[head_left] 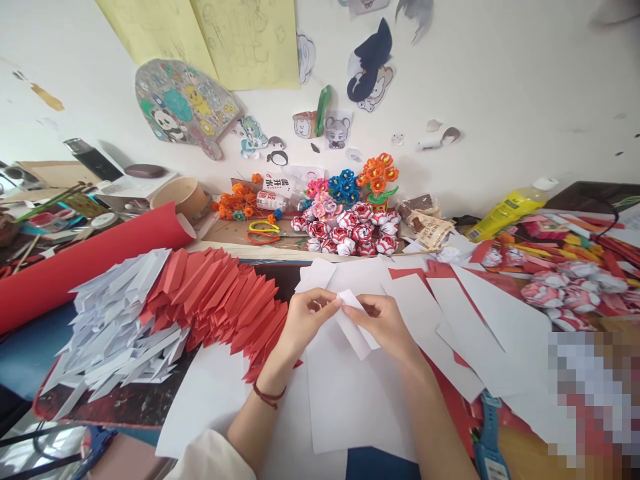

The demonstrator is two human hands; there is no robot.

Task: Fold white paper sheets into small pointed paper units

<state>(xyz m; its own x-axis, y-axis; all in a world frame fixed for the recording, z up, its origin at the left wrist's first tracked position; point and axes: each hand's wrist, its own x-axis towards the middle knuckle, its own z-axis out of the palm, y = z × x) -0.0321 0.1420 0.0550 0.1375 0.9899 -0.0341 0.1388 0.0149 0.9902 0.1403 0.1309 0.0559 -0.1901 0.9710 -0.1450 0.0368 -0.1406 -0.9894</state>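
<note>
A narrow folded strip of white paper (357, 333) is held up between both hands over loose white sheets (350, 400). My left hand (307, 320) pinches its upper left end, thumb against the fingers. On the other side my right hand (383, 323) grips the same strip near its upper edge, with the thumb on top. The strip slants down to the right, its lower end free. To the left lie a heap of folded red paper pieces (215, 293) and a heap of folded white paper pieces (120, 333).
Red-and-white paper flowers (350, 230) stand at the back, near an orange flower pot (377, 193). A red paper roll (100, 267) lies at left. More white sheets (465, 313), a yellow bottle (510, 210) and a blue watch (489, 440) are at right.
</note>
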